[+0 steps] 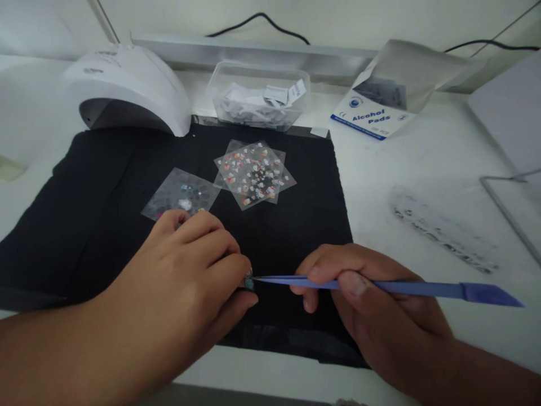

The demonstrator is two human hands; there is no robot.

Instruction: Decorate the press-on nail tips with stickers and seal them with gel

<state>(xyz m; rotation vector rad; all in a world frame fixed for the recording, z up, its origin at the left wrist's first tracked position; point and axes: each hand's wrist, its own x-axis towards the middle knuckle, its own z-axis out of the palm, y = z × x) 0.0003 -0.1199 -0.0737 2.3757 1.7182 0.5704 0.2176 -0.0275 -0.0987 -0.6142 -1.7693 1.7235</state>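
The left hand (190, 270) pinches a small piece (248, 280) at its fingertips; the right hand's (359, 287) grip is closed on a blue stick (406, 288), tip touching that piece. Keep the stick shallow and the pinch steady over the black mat (296, 225).
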